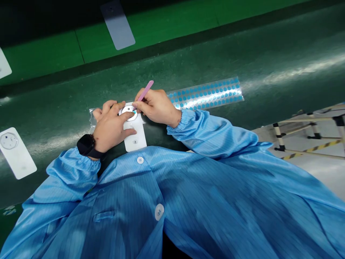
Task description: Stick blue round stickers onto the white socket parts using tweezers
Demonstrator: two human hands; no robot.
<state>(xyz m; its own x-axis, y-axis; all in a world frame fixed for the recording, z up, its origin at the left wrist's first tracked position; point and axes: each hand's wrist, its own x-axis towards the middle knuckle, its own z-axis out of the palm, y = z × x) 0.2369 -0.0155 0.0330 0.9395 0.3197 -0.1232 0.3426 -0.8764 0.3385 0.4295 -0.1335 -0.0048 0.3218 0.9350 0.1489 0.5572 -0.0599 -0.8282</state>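
A white panel [135, 138] with a round ring near its top lies on the green bench, close to my body. My left hand [109, 126] rests over the panel's left side, fingers spread, one fingertip on the ring beside a small blue dot. My right hand [159, 106] pinches a pink stick-like tool [145, 90], its lower end at the ring's right side. Under and behind my right hand runs a clear sheet [207, 94] with rows of blue dots. Clear film [92, 117] shows left of the panel.
Another white panel with a ring [20, 154] lies at the left. One panel [118, 27] rests on the bright green strip [175, 30] beyond; part of another [3, 64] shows at the left edge. A pipe rack [309, 120] stands at the right.
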